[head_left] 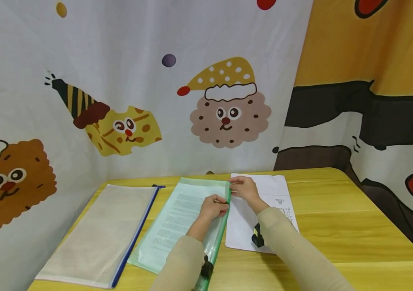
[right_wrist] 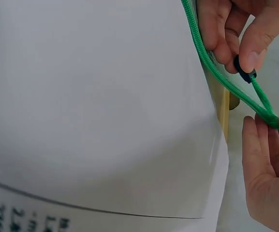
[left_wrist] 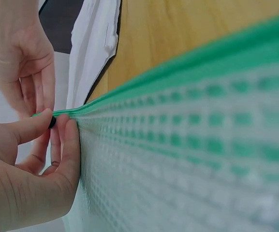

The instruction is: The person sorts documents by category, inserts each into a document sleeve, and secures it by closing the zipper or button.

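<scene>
A translucent green mesh zip pouch lies on the table with a printed sheet visible inside it. My left hand pinches the black zip slider between thumb and fingers, near the pouch's far right corner. At that corner my right hand holds the end of the green zip edge between its fingertips. Two green strands meet there in the right wrist view, one of them running to the slider. White sheets of paper lie under my right forearm, partly hidden by it.
To the left lies a pale mesh zip pouch with a blue zip edge. The wooden table extends to the right, and a curtain with cartoon prints hangs behind it. Black wrist devices sit on both sleeves.
</scene>
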Demonstrator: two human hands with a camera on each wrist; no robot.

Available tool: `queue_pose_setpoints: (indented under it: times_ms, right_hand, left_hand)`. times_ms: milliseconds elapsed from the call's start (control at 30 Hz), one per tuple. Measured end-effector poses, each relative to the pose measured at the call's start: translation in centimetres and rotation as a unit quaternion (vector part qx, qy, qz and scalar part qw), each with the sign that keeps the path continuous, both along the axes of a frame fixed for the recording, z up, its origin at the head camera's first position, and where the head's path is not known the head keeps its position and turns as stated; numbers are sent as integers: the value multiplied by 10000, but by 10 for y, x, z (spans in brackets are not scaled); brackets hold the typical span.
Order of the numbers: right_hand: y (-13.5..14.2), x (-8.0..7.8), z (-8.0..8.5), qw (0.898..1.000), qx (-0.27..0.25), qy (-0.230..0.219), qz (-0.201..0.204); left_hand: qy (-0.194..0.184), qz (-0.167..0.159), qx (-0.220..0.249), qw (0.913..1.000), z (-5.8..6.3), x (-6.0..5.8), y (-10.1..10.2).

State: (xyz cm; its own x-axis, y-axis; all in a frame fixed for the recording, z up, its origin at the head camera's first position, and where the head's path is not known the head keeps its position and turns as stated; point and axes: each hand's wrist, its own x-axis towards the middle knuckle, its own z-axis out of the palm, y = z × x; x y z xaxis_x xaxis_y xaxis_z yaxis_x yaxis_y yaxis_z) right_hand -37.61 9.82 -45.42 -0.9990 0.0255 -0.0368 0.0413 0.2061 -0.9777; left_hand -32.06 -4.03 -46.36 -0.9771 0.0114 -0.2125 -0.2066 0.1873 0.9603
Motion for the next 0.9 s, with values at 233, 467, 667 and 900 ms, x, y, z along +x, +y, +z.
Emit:
queue_pose_setpoints:
  times_ms: [233, 467, 667, 900]
  right_hand:
    - [-2, 0, 7, 9999, 39, -96, -25]
    - [-2, -4, 10, 9986, 334, -270, -310]
    - [-1, -7, 5, 9981, 362, -277, -407]
    - [-1, -7, 0, 9991, 109, -149, -394]
  left_hand:
    - [67, -228, -159, 9996, 3, 2, -3]
    - [31, -494, -276, 9984, 6, 4, -5]
    - [-100, -639, -136, 9978, 3, 3, -7]
    - [-218, -854, -158, 9960, 5, 7, -15]
